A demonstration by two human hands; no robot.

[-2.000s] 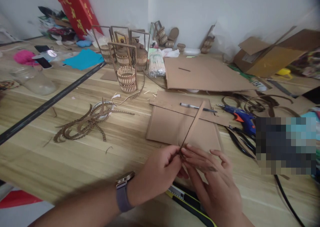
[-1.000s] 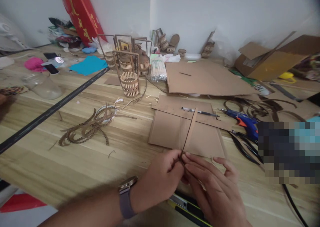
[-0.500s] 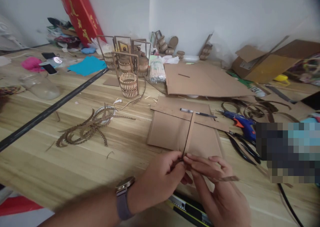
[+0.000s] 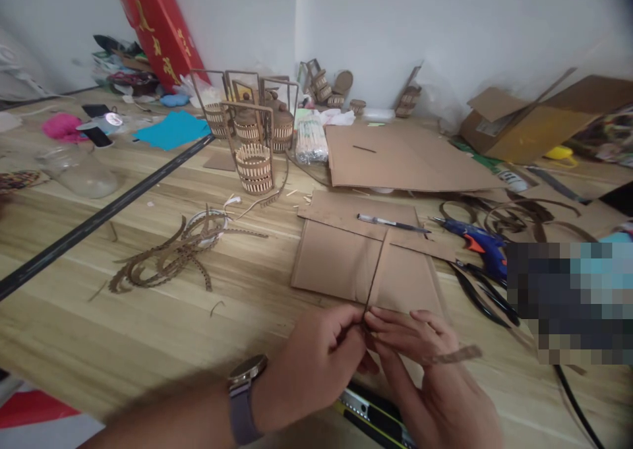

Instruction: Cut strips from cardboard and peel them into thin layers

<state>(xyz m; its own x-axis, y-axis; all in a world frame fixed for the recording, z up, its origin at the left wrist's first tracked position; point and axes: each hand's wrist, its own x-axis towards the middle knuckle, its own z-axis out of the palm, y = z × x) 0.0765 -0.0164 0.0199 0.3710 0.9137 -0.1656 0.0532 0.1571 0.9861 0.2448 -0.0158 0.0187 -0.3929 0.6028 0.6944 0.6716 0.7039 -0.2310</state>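
Note:
A narrow brown cardboard strip (image 4: 380, 271) rises from between my fingertips over a cardboard sheet (image 4: 326, 258). My left hand (image 4: 321, 357), below a wristwatch, pinches the strip's near end between thumb and index finger. My right hand (image 4: 430, 376) grips the same strip from the other side, its fingertips touching those of the left. Another strip end (image 4: 455, 355) sticks out to the right past the right hand's fingers. Beneath the hands lies a yellow and black utility knife (image 4: 376, 416), partly covered. A pen (image 4: 393, 223) rests on the cardboard beyond the strip.
Curled cardboard strips (image 4: 168, 258) lie at left. Small stick baskets (image 4: 254, 169) with tall handles stand at the back. A blue glue gun (image 4: 482, 244) and black-handled pliers (image 4: 482, 297) are at right. A long black bar (image 4: 109, 215) and a glass jar (image 4: 76, 172) lie at left.
The held strip's far end has shifted slightly right and down, uncovering more of the pen. Both hands keep their hold, and the right hand sits slightly lower and farther right.

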